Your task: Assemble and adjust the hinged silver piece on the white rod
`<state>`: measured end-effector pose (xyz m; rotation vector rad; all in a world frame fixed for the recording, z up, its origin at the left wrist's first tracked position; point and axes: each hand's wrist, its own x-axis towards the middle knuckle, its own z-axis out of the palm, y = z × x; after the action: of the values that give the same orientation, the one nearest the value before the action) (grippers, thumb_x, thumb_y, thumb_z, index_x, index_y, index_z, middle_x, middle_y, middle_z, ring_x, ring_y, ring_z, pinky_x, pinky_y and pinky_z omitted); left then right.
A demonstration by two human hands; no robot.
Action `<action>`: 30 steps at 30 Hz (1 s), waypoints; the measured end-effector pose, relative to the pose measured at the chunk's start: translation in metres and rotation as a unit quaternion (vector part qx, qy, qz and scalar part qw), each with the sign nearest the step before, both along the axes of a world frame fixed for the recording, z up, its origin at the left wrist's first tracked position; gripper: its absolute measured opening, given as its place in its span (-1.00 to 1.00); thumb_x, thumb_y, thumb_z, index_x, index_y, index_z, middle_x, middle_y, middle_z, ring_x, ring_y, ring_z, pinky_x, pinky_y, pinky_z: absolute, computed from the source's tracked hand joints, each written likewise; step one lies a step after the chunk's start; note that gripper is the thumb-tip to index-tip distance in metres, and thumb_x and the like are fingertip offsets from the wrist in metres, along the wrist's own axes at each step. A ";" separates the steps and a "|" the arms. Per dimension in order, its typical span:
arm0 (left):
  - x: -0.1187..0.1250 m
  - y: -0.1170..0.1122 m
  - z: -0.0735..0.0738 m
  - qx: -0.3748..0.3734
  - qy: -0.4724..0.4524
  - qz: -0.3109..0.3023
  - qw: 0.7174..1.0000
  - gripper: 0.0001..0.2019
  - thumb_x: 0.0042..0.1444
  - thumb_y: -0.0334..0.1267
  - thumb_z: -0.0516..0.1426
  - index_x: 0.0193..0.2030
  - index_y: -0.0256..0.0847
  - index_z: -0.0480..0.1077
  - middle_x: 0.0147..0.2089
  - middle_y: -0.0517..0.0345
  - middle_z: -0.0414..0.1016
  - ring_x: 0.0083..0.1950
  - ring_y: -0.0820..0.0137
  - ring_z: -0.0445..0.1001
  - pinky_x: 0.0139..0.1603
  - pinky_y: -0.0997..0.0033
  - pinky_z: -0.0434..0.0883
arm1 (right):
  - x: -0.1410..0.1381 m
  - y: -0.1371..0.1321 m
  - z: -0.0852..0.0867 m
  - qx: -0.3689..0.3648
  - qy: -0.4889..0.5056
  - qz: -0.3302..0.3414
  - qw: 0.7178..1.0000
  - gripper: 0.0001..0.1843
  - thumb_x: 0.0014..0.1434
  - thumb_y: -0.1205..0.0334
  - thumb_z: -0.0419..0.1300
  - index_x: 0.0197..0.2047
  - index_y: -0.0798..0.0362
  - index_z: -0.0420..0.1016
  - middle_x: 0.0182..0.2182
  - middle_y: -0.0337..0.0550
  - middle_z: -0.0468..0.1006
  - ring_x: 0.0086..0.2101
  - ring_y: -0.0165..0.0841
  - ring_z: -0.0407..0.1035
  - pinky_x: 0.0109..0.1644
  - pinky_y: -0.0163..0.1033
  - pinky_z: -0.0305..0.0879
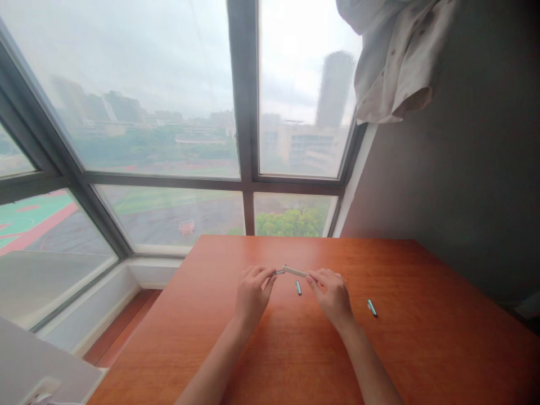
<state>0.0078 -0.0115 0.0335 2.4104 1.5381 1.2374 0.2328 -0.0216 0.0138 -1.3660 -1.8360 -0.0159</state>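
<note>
From the head camera I see both of my hands raised just above the wooden table, meeting over its middle. My left hand pinches the left end of a slim white stick-like device, fingertips closed on what looks like a small greyish tip there; my right hand is clamped on the other end, thumb and forefinger around the body. The white piece bridges the gap between the two hands, lying roughly level and tilted slightly down toward the right hand.

I judge this to be the step of pulling apart or fitting the tip end of the device. The next move would call for a steady grip with the right hand while the left works the end piece straight along the axis, not bending it.

Just below the device, between my hands, a small teal cylinder lies on the table. A second teal cylinder lies to the right of my right hand, near the wrist. The device itself is thin, pale, matte; finer detail is too small to tell.
</note>
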 end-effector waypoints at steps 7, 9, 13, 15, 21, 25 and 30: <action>0.001 -0.002 0.001 -0.002 0.008 0.006 1.000 -0.84 0.18 -0.28 0.10 -0.14 -0.09 0.49 -0.24 0.09 0.54 -0.19 0.28 0.44 -0.15 0.29 0.33 | 0.000 0.001 -0.002 0.001 -0.014 -0.018 1.000 -0.63 0.30 0.02 0.00 -0.18 -0.02 0.58 -0.36 -0.10 0.56 -0.33 -0.31 0.37 -0.19 -0.24 0.10; 0.001 -0.002 0.001 -0.004 0.009 0.006 1.000 -0.84 0.18 -0.28 0.10 -0.14 -0.09 0.48 -0.24 0.10 0.54 -0.18 0.28 0.44 -0.15 0.29 0.33 | -0.001 0.000 -0.002 0.005 -0.018 -0.025 1.000 -0.65 0.30 0.02 0.01 -0.18 -0.03 0.58 -0.35 -0.11 0.57 -0.31 -0.31 0.38 -0.19 -0.24 0.09; 0.001 -0.001 -0.001 -0.003 0.009 0.003 1.000 -0.84 0.18 -0.28 0.10 -0.14 -0.09 0.48 -0.24 0.09 0.54 -0.18 0.28 0.45 -0.16 0.30 0.32 | -0.002 0.000 -0.002 0.012 -0.026 -0.034 0.999 -0.66 0.30 0.03 0.01 -0.19 -0.03 0.58 -0.36 -0.11 0.57 -0.31 -0.30 0.38 -0.19 -0.24 0.10; 0.000 -0.001 -0.001 -0.004 0.009 0.002 1.000 -0.84 0.18 -0.29 0.10 -0.14 -0.10 0.48 -0.24 0.09 0.54 -0.19 0.28 0.44 -0.16 0.30 0.32 | -0.002 0.000 -0.002 0.016 -0.027 -0.040 0.999 -0.66 0.30 0.04 0.01 -0.19 -0.03 0.58 -0.35 -0.10 0.57 -0.30 -0.31 0.38 -0.19 -0.24 0.10; 0.000 0.000 0.000 -0.010 0.004 0.005 1.000 -0.86 0.18 -0.28 0.11 -0.16 -0.12 0.48 -0.25 0.12 0.54 -0.19 0.29 0.43 -0.15 0.30 0.32 | 0.000 0.000 -0.002 0.017 0.007 -0.044 0.999 -0.64 0.29 0.03 0.01 -0.20 0.02 0.57 -0.37 -0.10 0.57 -0.33 -0.31 0.37 -0.20 -0.26 0.11; -0.001 0.000 -0.001 -0.013 -0.002 0.006 1.000 -0.86 0.17 -0.28 0.11 -0.17 -0.12 0.49 -0.25 0.10 0.53 -0.19 0.28 0.42 -0.15 0.29 0.32 | -0.001 0.000 0.000 0.007 0.013 -0.011 1.000 -0.68 0.28 0.06 0.05 -0.21 0.01 0.58 -0.39 -0.14 0.56 -0.35 -0.33 0.36 -0.21 -0.27 0.11; 0.000 0.000 -0.001 -0.019 -0.010 0.003 1.000 -0.85 0.17 -0.28 0.11 -0.16 -0.12 0.49 -0.24 0.09 0.53 -0.18 0.27 0.43 -0.14 0.29 0.33 | -0.001 0.000 -0.001 0.001 -0.002 0.008 1.000 -0.72 0.26 0.07 0.08 -0.20 -0.02 0.58 -0.38 -0.15 0.56 -0.33 -0.32 0.38 -0.20 -0.26 0.12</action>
<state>0.0079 -0.0112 0.0326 2.3646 1.5504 1.2175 0.2315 -0.0214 0.0124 -1.3504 -1.8493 -0.0121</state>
